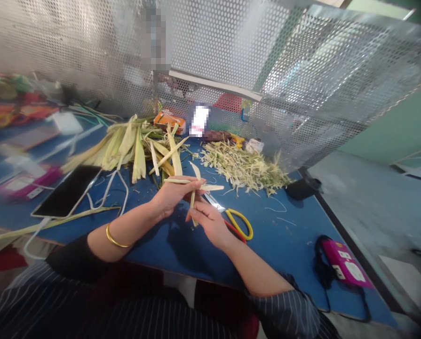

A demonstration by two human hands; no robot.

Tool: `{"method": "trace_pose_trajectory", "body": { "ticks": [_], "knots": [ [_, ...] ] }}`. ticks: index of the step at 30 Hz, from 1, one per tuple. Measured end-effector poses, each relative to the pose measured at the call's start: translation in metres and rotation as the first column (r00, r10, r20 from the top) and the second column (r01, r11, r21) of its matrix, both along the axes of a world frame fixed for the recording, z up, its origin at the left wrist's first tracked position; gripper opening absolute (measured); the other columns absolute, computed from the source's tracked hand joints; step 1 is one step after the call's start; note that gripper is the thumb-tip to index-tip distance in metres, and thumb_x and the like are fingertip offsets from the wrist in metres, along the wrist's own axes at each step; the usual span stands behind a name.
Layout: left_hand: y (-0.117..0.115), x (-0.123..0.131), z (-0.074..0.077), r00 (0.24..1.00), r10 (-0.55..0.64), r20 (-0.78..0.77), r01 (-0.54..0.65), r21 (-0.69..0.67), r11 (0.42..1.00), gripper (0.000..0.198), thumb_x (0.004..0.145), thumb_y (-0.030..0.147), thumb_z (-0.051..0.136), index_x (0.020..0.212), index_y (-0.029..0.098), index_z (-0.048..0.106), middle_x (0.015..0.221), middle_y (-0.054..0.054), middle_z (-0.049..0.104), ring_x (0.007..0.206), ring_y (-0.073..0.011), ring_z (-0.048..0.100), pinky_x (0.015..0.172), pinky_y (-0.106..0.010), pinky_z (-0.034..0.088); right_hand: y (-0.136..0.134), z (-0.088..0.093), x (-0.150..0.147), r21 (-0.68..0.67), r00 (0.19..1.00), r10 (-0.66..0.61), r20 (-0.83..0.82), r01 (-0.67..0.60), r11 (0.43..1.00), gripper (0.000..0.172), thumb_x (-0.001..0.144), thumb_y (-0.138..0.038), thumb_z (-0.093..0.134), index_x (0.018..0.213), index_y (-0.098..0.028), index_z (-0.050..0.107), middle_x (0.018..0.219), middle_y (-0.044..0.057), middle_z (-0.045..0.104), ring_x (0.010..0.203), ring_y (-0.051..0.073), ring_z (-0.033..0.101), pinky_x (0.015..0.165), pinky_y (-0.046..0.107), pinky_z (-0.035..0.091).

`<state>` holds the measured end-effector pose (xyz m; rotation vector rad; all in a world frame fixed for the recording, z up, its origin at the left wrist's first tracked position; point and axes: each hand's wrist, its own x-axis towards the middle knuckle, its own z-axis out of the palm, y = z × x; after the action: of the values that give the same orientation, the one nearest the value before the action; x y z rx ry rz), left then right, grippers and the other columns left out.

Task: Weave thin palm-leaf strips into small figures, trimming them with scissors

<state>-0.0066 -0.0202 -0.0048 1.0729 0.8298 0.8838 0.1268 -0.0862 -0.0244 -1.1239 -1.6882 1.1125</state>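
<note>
Pale dried corn husk strips [195,170] cross one another between my two hands above the blue table [284,249]. My left hand [175,194] pinches them near the crossing, with ends sticking out to the left, up and right. In my right hand [210,220], the fingertips are closed on the lower end of a strip that points down. Just beyond the right hand lie scissors [243,223] with yellow and red handles, their blades partly hidden behind the hands. A heap of long corn husks [125,146] lies past my left hand.
Small husk shreds [245,165] are piled at the back right, near a black cup [304,188]. A dark phone [69,190] with white cables lies left. A magenta box [346,263] with a black cord sits right. A perforated metal screen [227,42] stands behind.
</note>
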Motion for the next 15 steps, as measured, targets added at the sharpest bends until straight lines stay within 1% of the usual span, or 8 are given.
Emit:
{"method": "trace_pose_trajectory", "body": {
  "ticks": [5,8,11,13,15],
  "knots": [
    [-0.002,0.0,0.002,0.999,0.032,-0.03,-0.032,0.0,0.999,0.028,0.07,0.033,0.071,0.09,0.013,0.071,0.073,-0.007,0.071,0.072,-0.0164,0.065,0.06,-0.024,0.049,0.0,0.005,0.001,-0.007,0.997,0.067,0.044,-0.067,0.998,0.022,0.085,-0.026,0.051,0.067,-0.019,0.061,0.086,0.001,0.05,0.075,0.012,0.048,0.069,0.024,0.039],
    [-0.002,-0.002,0.003,1.0,0.007,-0.003,-0.007,-0.016,1.0,0.029,0.072,0.035,0.069,0.092,0.013,0.07,0.075,-0.008,0.071,0.07,-0.0168,0.066,0.063,-0.026,0.051,0.0,0.005,0.004,0.007,0.999,0.046,0.023,-0.046,0.999,0.022,0.084,-0.025,0.051,0.065,-0.019,0.061,0.081,0.0,0.051,0.076,0.012,0.048,0.071,0.024,0.038],
    [0.0,-0.003,0.004,1.0,-0.022,0.018,0.022,-0.015,1.0,0.03,0.077,0.039,0.063,0.091,0.013,0.069,0.079,-0.01,0.072,0.071,-0.0175,0.066,0.064,-0.028,0.051,0.0,0.005,0.006,0.015,1.0,0.021,-0.012,-0.021,1.0,0.025,0.084,-0.023,0.049,0.062,-0.019,0.059,0.075,0.0,0.052,0.078,0.014,0.05,0.074,0.025,0.038],
    [0.001,-0.004,0.006,1.0,-0.017,0.011,0.017,-0.009,1.0,0.031,0.08,0.039,0.061,0.09,0.011,0.069,0.077,-0.01,0.071,0.07,-0.0174,0.065,0.061,-0.027,0.051,0.0,0.008,0.007,0.017,0.999,0.04,-0.026,-0.04,0.999,0.025,0.083,-0.021,0.049,0.06,-0.019,0.058,0.078,0.001,0.054,0.085,0.015,0.052,0.079,0.026,0.038],
    [0.002,-0.005,0.008,1.0,0.001,0.014,-0.001,-0.012,1.0,0.03,0.08,0.037,0.061,0.089,0.01,0.069,0.074,-0.01,0.071,0.068,-0.017,0.065,0.059,-0.026,0.05,0.0,0.011,0.009,0.021,0.996,0.083,-0.04,-0.083,0.996,0.025,0.082,-0.019,0.049,0.059,-0.019,0.057,0.089,0.002,0.058,0.096,0.016,0.052,0.088,0.028,0.036]
  ]
}}
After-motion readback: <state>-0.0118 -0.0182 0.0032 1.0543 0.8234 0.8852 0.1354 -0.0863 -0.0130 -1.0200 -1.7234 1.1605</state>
